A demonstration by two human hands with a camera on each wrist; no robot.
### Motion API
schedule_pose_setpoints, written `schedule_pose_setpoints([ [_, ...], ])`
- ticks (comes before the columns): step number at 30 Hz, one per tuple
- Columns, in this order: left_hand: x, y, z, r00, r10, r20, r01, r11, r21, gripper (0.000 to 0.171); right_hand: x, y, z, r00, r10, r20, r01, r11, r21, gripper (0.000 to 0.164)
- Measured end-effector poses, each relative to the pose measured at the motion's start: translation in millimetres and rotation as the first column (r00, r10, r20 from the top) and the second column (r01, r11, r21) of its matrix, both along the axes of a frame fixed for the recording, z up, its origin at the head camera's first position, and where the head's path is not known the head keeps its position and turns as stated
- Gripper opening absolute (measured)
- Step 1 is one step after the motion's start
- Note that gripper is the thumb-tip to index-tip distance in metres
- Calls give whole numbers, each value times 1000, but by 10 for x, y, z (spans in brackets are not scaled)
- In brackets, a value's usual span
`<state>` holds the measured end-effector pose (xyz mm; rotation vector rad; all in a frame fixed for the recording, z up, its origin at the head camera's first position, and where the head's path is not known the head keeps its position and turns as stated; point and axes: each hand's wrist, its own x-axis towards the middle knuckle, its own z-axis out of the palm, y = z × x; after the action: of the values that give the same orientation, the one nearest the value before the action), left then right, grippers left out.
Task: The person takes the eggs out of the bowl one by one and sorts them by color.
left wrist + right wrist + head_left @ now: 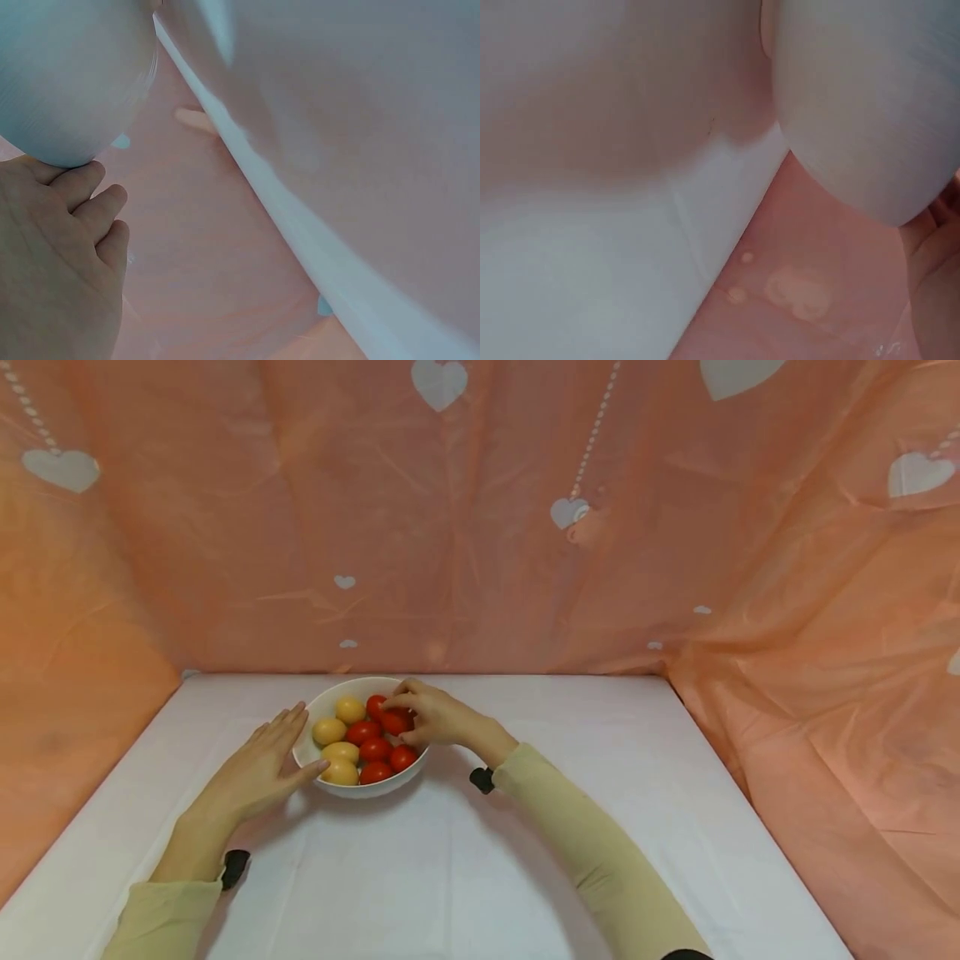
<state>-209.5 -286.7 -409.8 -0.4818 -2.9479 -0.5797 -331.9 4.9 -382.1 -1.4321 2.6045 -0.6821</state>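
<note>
A white bowl (367, 791) holds several red tomatoes (375, 749) and several yellow egg-shaped fruits (341, 752). My left hand (251, 777) lies along the bowl's left side, fingers straight and thumb at the near rim. In the left wrist view, the fingers of that hand (56, 255) touch the bowl's outer wall (75, 82). Over the right rim reaches my right hand (442, 714), its bent fingers and thumb gripping a red tomato (395, 722) among the others. The right wrist view has the bowl (855, 97) hiding most of the right hand (939, 281).
The bowl stands near the back left of a white-covered table (525, 860). Behind the table and at its sides hangs a pink-orange sheet (480, 568) with white hearts. Black wrist pieces (236, 867) show at both sleeves.
</note>
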Motion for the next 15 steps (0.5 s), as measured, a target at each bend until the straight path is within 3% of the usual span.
schedule_pose_setpoints([
  [6, 16, -4, -18, 1000, -3, -12, 3, 1000, 7, 97, 90, 69, -69, 996, -87, -4, 85, 980, -181, 53],
  [10, 7, 1, -12, 1000, 1, -11, -1, 1000, 3, 97, 133, 109, -123, 990, -133, -54, 109, 942, -318, 53],
  [15, -5, 5, -11, 1000, 6, -1, -6, 1000, -2, 97, 163, 167, -178, 987, -137, -82, 84, 881, -466, 49],
])
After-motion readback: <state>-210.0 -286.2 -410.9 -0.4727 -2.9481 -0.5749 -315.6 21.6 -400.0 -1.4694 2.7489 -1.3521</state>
